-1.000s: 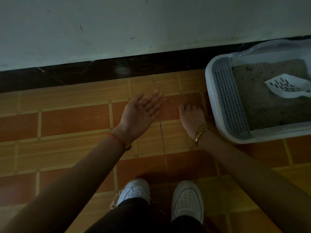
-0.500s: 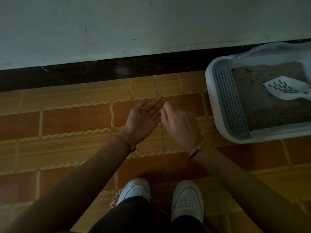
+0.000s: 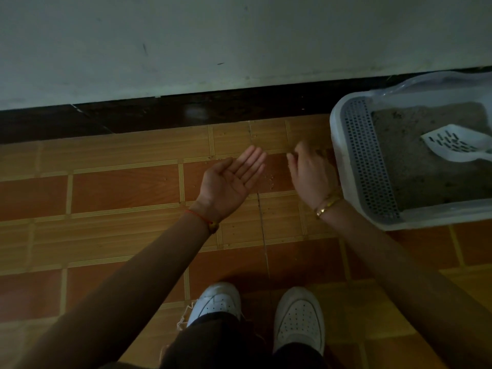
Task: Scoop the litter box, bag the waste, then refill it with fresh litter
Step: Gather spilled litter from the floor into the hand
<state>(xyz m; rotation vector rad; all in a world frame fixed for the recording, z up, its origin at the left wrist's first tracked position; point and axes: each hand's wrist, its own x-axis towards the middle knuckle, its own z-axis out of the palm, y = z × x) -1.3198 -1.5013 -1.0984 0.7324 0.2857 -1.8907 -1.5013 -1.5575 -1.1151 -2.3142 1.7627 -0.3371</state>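
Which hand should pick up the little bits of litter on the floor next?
Probably the right hand: its fingers reach down by the spilled litter grains beside the litter box. The left hand lies palm-up, open like a cup for catching them.

Litter box (image 3: 336,134) right of hands, against wall (image 3: 186,43); scoop (image 3: 452,145) inside.

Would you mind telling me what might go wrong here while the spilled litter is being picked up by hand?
1. The left hand is held flat and open as a tray, so gathered grains may roll off.
2. Stray grains lie close to the shoes and could get stepped on and spread.
3. The scoop sits unused in the litter box; the right hand may miss small grains in this dim light.
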